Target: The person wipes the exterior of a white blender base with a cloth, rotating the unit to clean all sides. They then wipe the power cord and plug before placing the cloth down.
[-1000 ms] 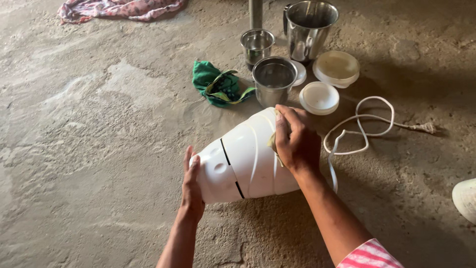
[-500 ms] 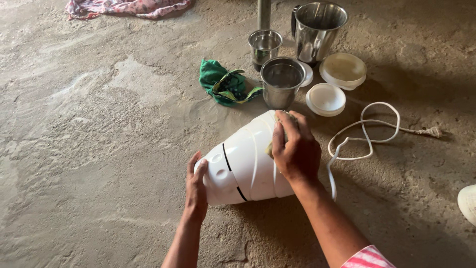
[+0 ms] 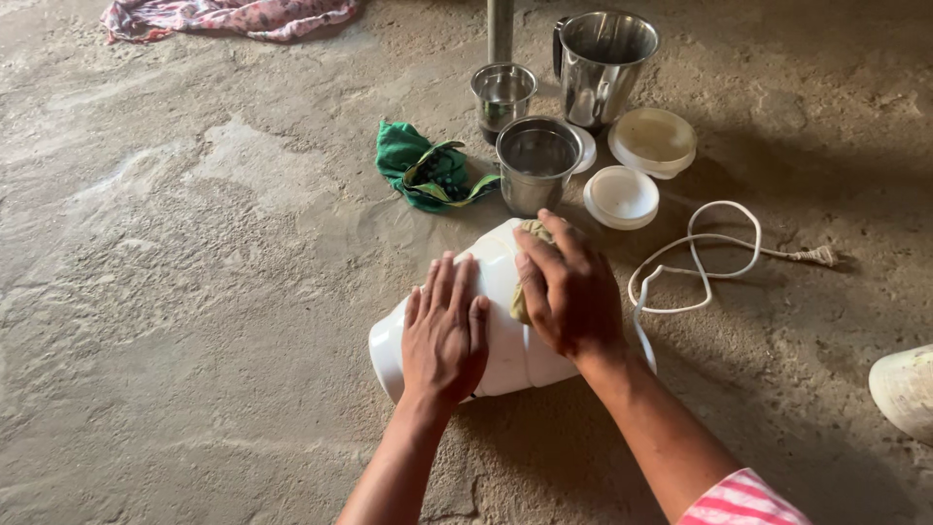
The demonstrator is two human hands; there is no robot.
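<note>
A white mixer base (image 3: 501,282) lies on its side on the bare concrete floor. My left hand (image 3: 445,335) rests flat on top of its wide end, fingers together and pointing away from me. My right hand (image 3: 569,290) presses a small yellowish cloth (image 3: 522,292) against the body's narrower end. The white power cord (image 3: 695,267) curls over the floor to the right of the base and ends in a plug (image 3: 814,257).
Beyond the base stand three steel jars: a small one (image 3: 502,94), a middle one (image 3: 536,162) and a tall one (image 3: 603,63). Two round lids (image 3: 622,194) (image 3: 653,139) lie beside them. A green cloth (image 3: 424,170) lies left of the jars; a patterned cloth (image 3: 228,17) lies far back.
My left hand has moved from the base's bottom end up onto its top side and now lies flat. My right hand with the cloth has slid slightly toward me along the body.
</note>
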